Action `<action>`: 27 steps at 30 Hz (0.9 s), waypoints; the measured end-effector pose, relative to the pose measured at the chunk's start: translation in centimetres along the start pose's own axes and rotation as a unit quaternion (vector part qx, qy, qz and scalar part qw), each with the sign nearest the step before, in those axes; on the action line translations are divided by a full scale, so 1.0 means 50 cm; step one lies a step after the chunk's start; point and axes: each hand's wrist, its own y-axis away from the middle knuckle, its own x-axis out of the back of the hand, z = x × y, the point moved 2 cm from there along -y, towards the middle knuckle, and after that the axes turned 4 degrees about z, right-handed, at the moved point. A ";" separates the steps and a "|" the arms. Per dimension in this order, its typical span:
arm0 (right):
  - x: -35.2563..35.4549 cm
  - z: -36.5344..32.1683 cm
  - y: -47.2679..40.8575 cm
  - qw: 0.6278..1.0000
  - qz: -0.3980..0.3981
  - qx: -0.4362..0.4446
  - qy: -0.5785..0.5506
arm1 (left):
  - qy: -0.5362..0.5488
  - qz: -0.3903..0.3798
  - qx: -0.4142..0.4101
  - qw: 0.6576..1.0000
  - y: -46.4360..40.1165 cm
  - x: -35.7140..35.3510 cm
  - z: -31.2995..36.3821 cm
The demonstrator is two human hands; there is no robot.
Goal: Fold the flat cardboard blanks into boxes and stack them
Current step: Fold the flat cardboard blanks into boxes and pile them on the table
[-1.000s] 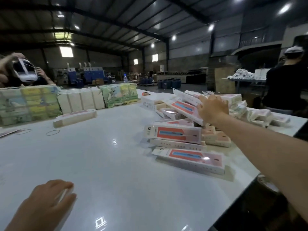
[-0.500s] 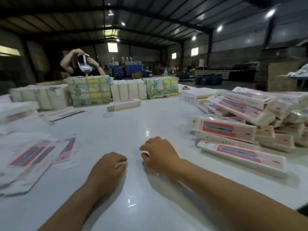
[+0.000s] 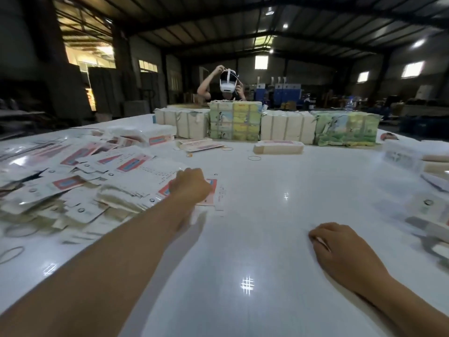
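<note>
Just left hand (image 3: pixel 190 184) on glossy flat blank (image 3: pixel 211 193)

**No print I can read**

The flat blanks (image 3: pixel 73 166) under and beyond my left hand (image 3: pixel 190 186) carry rows of small print and red-and-blue panels, but every line is too blurred to make out. The wrapped bundles (image 3: pixel 234 122) far ahead show pictures only.
</note>
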 end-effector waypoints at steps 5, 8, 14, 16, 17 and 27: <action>-0.001 -0.005 -0.006 1.000 -0.002 -0.011 -0.011 | -0.177 -0.040 0.120 0.976 -0.062 0.024 -0.184; -0.001 -0.010 -0.011 1.000 -0.014 -0.017 -0.017 | -0.175 -0.028 0.105 0.979 -0.087 0.022 -0.198; 0.001 -0.015 -0.009 1.000 -0.011 -0.020 -0.017 | -0.180 0.083 0.075 0.977 -0.097 0.022 -0.183; -0.001 -0.016 -0.010 1.000 -0.009 -0.016 -0.018 | -0.217 0.112 0.043 0.969 -0.085 0.018 -0.173; -0.001 -0.016 -0.009 1.000 -0.008 -0.014 -0.019 | -0.243 0.130 0.025 0.961 -0.079 0.021 -0.165; 0.005 -0.012 -0.014 0.997 -0.010 -0.051 -0.066 | 0.193 0.011 -0.094 0.977 0.051 0.028 0.093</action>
